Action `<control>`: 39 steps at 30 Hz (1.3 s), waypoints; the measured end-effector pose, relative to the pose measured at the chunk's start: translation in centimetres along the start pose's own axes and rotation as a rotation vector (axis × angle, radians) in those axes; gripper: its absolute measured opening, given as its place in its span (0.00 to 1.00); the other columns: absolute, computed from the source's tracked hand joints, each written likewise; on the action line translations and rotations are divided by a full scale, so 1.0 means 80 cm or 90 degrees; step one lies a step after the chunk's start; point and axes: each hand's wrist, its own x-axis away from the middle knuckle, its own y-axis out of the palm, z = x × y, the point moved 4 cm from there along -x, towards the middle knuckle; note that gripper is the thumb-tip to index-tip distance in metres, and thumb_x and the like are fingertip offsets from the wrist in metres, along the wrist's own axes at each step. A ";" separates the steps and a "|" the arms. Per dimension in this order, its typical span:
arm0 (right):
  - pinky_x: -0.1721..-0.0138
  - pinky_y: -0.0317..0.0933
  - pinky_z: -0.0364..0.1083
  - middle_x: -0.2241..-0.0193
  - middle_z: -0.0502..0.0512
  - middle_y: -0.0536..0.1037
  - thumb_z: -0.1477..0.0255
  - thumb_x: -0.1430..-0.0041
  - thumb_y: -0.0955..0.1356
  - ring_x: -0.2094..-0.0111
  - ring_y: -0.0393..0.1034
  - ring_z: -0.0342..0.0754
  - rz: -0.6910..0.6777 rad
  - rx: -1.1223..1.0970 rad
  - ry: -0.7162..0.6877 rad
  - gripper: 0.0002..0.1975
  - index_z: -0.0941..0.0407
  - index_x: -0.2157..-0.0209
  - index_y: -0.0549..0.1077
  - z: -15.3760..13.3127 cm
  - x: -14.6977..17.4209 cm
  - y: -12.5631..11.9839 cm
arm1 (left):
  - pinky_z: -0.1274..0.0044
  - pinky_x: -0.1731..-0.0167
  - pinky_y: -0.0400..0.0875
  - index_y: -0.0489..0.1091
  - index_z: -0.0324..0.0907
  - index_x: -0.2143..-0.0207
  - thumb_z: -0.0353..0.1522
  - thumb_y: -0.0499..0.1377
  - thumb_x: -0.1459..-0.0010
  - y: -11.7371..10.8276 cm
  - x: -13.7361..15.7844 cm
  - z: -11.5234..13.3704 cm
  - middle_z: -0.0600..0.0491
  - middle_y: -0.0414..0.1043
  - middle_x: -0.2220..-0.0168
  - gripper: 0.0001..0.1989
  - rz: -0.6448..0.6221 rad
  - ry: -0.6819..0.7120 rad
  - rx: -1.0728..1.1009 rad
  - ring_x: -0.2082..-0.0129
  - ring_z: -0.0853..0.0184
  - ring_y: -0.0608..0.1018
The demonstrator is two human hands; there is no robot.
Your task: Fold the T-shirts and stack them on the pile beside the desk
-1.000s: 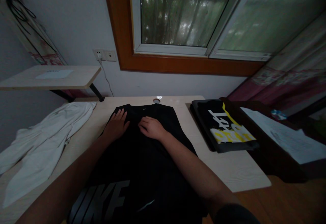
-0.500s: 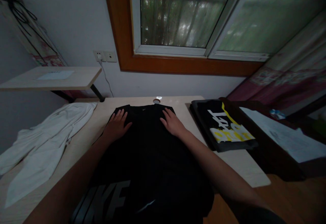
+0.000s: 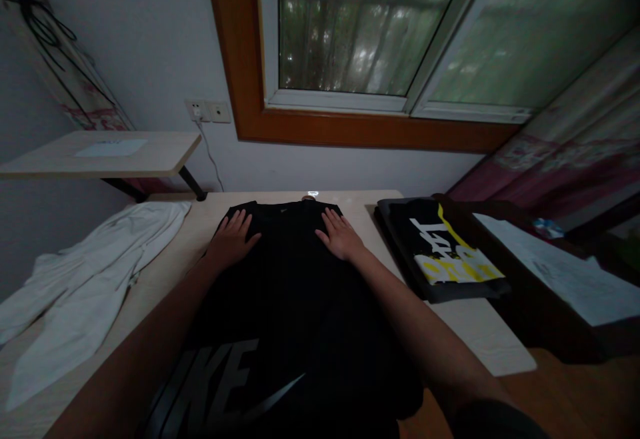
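Observation:
A black T-shirt point(image 3: 295, 292) lies spread on the table, its collar toward the wall and its lower part toward me. Grey lettering and a swoosh show near the bottom. My left hand point(image 3: 233, 238) rests flat on the shirt's left shoulder, fingers spread. On the right shoulder lies my right hand point(image 3: 341, 234), also flat with the fingers apart. Neither hand grips the cloth. The shirt's lowest edge is partly out of view or lost in the dark.
White clothing point(image 3: 105, 266) lies loosely on the left beside a raised shelf point(image 3: 165, 152). Folded dark clothes point(image 3: 445, 246) with a yellow and white print are stacked at the right. The pale table point(image 3: 480, 332) meets the wall under a window point(image 3: 360, 32).
The shirt has shifted slightly away from me toward the wall, covering more of the round hole in the table. More of the swoosh shows. Both hands stay flat on the shoulders.

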 end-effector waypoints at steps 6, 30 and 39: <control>0.28 0.33 0.56 0.27 0.62 0.44 0.48 0.30 0.49 0.26 0.36 0.53 -0.010 0.001 0.007 0.40 0.62 0.29 0.51 0.014 -0.028 0.003 | 0.60 0.31 0.45 0.53 0.35 0.30 0.53 0.40 0.32 0.005 -0.028 -0.008 0.40 0.49 0.28 0.39 -0.012 -0.007 -0.002 0.27 0.54 0.51; 0.28 0.32 0.55 0.27 0.61 0.42 0.48 0.30 0.48 0.26 0.35 0.52 -0.028 0.017 0.019 0.42 0.63 0.28 0.50 0.044 -0.101 0.010 | 0.61 0.31 0.44 0.50 0.34 0.29 0.54 0.39 0.32 0.019 -0.099 -0.029 0.40 0.45 0.27 0.41 -0.050 -0.007 0.011 0.27 0.54 0.48; 0.28 0.33 0.55 0.27 0.62 0.43 0.47 0.30 0.47 0.26 0.36 0.52 -0.016 0.022 0.013 0.42 0.63 0.29 0.50 0.044 -0.100 0.011 | 0.61 0.31 0.49 0.46 0.39 0.28 0.49 0.39 0.30 0.008 -0.092 -0.024 0.46 0.38 0.25 0.36 -0.010 -0.001 0.021 0.27 0.56 0.49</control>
